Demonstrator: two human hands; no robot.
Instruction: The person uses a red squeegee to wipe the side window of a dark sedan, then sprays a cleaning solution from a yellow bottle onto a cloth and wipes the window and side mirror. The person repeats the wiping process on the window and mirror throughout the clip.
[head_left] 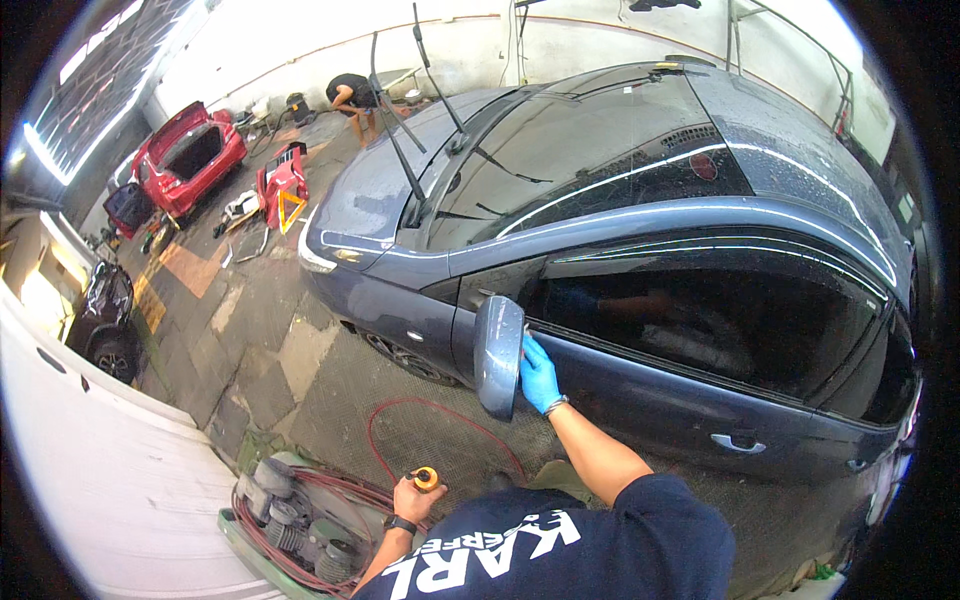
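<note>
A blue-grey side mirror (497, 357) stands out from the door of the blue-grey car (600, 360) in front of me. My right hand (541, 374), in a blue glove, grips the mirror at its inner edge. Some of its fingers are hidden against the housing. Low in the view, my bare left hand (408, 498) is closed round a short orange-yellow object (425, 478) with a round, dark-centred end. What kind of object it is cannot be made out. A dark watch (401, 523) is on my left wrist.
An air compressor (300, 525) with a coiled red hose stands at my left, and a red hose (400, 403) loops over the floor. The wipers (400, 165) stand raised. Farther off are a red car (185, 165), a warning triangle (291, 211) and a bending person (352, 95).
</note>
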